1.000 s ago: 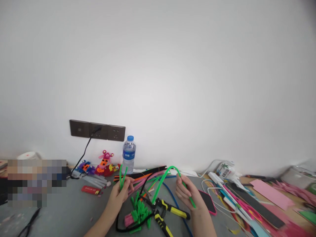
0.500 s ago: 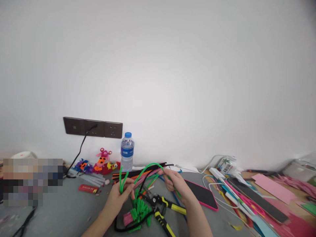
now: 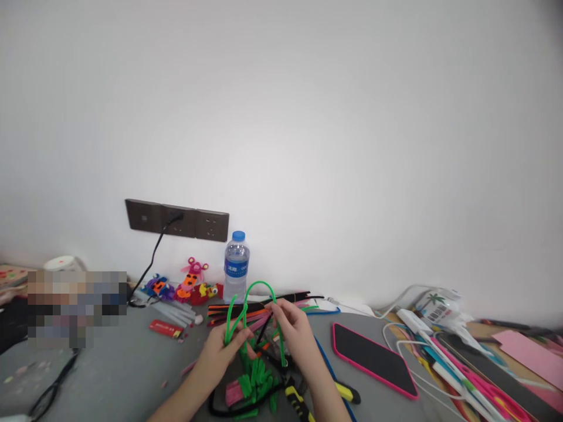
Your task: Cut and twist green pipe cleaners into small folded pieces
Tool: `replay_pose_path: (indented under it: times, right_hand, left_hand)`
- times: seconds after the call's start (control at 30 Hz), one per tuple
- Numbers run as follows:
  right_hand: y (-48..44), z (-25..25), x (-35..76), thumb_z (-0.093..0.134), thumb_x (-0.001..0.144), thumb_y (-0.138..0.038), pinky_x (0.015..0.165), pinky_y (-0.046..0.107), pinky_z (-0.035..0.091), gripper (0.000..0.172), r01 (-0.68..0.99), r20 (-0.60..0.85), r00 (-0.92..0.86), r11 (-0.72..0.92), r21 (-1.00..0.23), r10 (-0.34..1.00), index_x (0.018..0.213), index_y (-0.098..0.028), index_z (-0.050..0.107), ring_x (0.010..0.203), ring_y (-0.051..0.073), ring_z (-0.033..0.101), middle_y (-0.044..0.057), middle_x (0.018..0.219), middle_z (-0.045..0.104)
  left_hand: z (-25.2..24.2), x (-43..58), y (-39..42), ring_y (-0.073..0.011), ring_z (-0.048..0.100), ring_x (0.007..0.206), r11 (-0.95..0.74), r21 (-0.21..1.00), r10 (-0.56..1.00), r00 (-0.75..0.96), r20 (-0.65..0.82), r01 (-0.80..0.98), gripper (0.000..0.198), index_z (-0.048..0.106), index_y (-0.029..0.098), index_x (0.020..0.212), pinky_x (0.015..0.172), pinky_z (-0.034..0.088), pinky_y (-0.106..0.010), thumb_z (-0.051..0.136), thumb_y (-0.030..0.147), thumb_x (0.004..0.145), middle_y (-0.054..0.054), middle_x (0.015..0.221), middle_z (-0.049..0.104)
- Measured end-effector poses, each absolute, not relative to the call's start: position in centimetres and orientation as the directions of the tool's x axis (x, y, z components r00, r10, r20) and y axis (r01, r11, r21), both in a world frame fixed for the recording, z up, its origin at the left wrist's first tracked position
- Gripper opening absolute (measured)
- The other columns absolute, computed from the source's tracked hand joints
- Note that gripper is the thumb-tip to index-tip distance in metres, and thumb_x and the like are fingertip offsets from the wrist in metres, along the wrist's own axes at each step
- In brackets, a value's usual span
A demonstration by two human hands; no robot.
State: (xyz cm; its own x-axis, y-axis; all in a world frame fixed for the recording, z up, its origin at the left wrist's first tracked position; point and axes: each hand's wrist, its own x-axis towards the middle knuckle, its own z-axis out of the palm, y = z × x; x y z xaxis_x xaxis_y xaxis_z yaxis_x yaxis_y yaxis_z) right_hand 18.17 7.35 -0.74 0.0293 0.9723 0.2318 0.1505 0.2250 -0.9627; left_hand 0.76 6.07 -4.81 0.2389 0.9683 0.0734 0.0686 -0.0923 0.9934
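Note:
My left hand (image 3: 219, 350) pinches a bright green pipe cleaner (image 3: 259, 283), whose bent strands stand up from its fingers. The pipe cleaner arches over to my right hand (image 3: 294, 329), which is closed on it, and a free end hangs down below. Beneath the hands lies a heap of short green pipe-cleaner pieces (image 3: 260, 375), with a pink bundle (image 3: 234, 392) at its left. Wire strippers with yellow and black handles (image 3: 299, 403) rest beside the heap, partly covered by my right hand and forearm.
Behind the hands are a water bottle (image 3: 236, 272) and loose pipe cleaners (image 3: 220, 310). Pipe-cleaner figures (image 3: 191, 281), glue sticks (image 3: 176, 310) and a red lighter (image 3: 166, 329) sit left. A pink-edged phone (image 3: 373, 358) and white cables (image 3: 398, 346) lie right.
My right hand has come closer to my left, and the green pipe cleaner now makes a narrower, taller arch. The view has turned slightly left.

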Motion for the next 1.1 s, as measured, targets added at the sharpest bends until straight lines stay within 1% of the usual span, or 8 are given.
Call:
replay_pose_path:
  times: [0.13,0.23,0.33,0.6,0.73,0.87,0.97,1.1]
  right_hand:
    - [7.31,-0.80,18.05,0.056,0.081,-0.051,0.049,0.024,0.029,0.038,0.166,0.246,0.053,0.235,-0.958,0.968,0.067,-0.016,0.060,0.053,0.013,0.039,-0.002,0.057,0.044]
    - [7.14,-0.67,17.83,0.055,0.083,-0.048,0.052,0.024,0.032,0.034,0.165,0.263,0.067,0.249,-0.954,0.962,0.070,-0.017,0.061,0.057,0.014,0.041,-0.001,0.061,0.048]
    - [7.00,-0.48,17.53,0.054,0.085,-0.044,0.051,0.024,0.030,0.031,0.171,0.261,0.054,0.249,-0.953,0.964,0.070,-0.018,0.058,0.055,0.013,0.038,-0.003,0.060,0.043]
    - [7.20,-0.90,17.56,0.052,0.086,-0.043,0.048,0.023,0.030,0.028,0.142,0.258,0.075,0.246,-0.959,0.963,0.074,-0.018,0.059,0.054,0.012,0.038,-0.003,0.063,0.045]
    - [7.50,-1.27,17.77,0.052,0.085,-0.047,0.045,0.023,0.029,0.032,0.076,0.205,0.091,0.198,-0.977,0.974,0.080,-0.017,0.062,0.050,0.011,0.037,-0.004,0.061,0.044]
    - [7.58,-1.19,18.02,0.056,0.081,-0.052,0.043,0.022,0.028,0.038,0.021,0.187,0.169,0.187,-0.982,0.968,0.081,-0.015,0.065,0.046,0.010,0.034,-0.007,0.053,0.037]
    - [7.49,-0.95,18.07,0.058,0.079,-0.055,0.040,0.022,0.029,0.040,-0.074,0.142,0.186,0.158,-0.985,0.972,0.085,-0.016,0.064,0.042,0.010,0.038,-0.005,0.054,0.048]
    - [7.33,-0.57,17.78,0.060,0.077,-0.059,0.035,0.022,0.026,0.043,-0.139,0.091,0.124,0.108,-0.984,0.988,0.086,-0.017,0.062,0.036,0.011,0.047,0.000,0.059,0.061]
  left_hand:
    - [-5.18,0.73,6.14,-0.0073,0.030,0.036,-0.064,0.996,0.965,0.257,0.046,0.063,0.049,0.063,0.014,0.081,0.038,0.019,-0.019,0.053,0.062,0.082,-0.002,0.048,0.065]
    - [-5.13,0.80,6.10,-0.0080,0.030,0.036,-0.050,0.996,0.975,0.219,0.034,0.071,0.052,0.064,0.013,0.085,0.038,0.020,-0.020,0.052,0.064,0.082,0.006,0.040,0.051]
    - [-5.01,0.89,5.93,-0.0092,0.034,0.039,-0.089,0.991,0.980,0.187,0.070,0.098,0.050,0.065,0.013,0.090,0.040,0.023,-0.020,0.050,0.061,0.084,0.008,0.043,0.044]
    - [-4.58,0.85,5.70,-0.0109,0.045,0.044,-0.144,0.986,0.972,0.199,0.126,0.079,0.041,0.068,0.017,0.104,0.041,0.029,-0.021,0.055,0.051,0.085,-0.001,0.066,0.067]
    - [-4.91,0.74,6.04,-0.0074,0.038,0.038,-0.104,0.994,0.982,0.161,0.096,0.043,0.044,0.068,0.016,0.099,0.039,0.024,-0.020,0.057,0.055,0.081,-0.004,0.073,0.072]
    - [-5.20,0.84,6.37,-0.0043,0.029,0.033,-0.030,0.998,0.998,0.059,0.033,-0.047,0.049,0.059,0.017,0.094,0.037,0.021,-0.018,0.061,0.062,0.074,-0.004,0.070,0.073]
    - [-4.95,0.93,6.38,-0.0037,0.028,0.033,-0.001,0.997,0.999,0.039,0.004,-0.073,0.047,0.055,0.017,0.084,0.037,0.021,-0.018,0.064,0.062,0.071,-0.006,0.071,0.074]
    - [-4.52,0.93,6.26,-0.0038,0.030,0.036,-0.005,0.999,0.995,0.095,0.009,-0.042,0.047,0.058,0.016,0.086,0.039,0.021,-0.018,0.066,0.060,0.072,-0.007,0.076,0.075]
